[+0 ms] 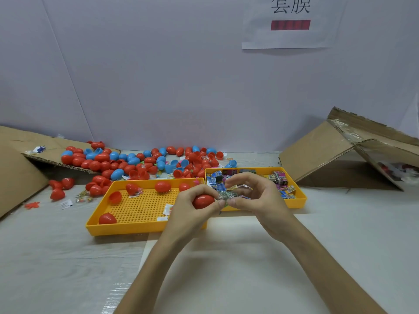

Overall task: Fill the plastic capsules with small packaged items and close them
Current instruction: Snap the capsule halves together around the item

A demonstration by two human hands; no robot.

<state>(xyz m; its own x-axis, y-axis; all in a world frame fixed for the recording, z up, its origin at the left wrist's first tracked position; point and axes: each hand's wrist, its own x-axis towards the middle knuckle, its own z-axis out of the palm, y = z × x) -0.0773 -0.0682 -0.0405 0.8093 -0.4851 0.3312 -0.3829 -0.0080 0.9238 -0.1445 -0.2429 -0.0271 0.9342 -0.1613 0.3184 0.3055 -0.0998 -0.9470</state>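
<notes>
My left hand (192,200) grips a red plastic capsule half (203,201) above the seam between two yellow trays. My right hand (256,196) pinches a small silvery printed packet (226,195) right at the capsule's opening. The left yellow tray (136,230) has a perforated floor and holds several red capsules (162,186) and a few small white packets. The right yellow tray (299,198) is filled with small colourful packaged items (281,177).
A heap of red and blue capsules (136,162) lies behind the trays against the white wall. Flattened cardboard (13,173) slopes at the left, and an opened cardboard box (340,155) leans at the right. Loose packets (66,203) lie left of the tray.
</notes>
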